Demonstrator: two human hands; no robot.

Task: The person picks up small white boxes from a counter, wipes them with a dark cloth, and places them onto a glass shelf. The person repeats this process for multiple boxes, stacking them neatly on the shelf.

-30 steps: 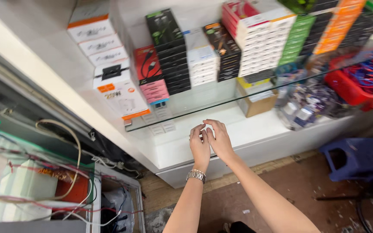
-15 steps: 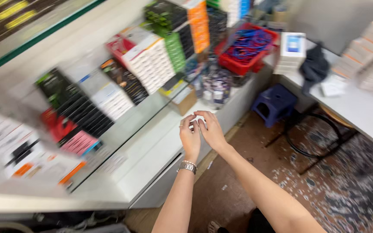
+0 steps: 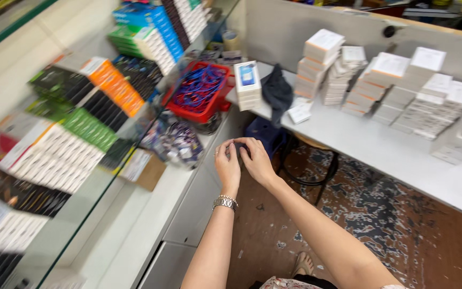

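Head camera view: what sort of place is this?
Probably a small electronics-accessory shop or stockroom: a glass display counter filled with boxed goods, stacks of white boxes on a white table, and a red basket of cables.

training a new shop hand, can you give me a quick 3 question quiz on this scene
1. True or false: the left hand and right hand are held close together in front of the person.
2. Which wrist bears the metal watch?
3. The red basket sits: A) on the floor B) on the counter by the glass shelf C) on the white table

Key: 1 true; 2 left; 3 B
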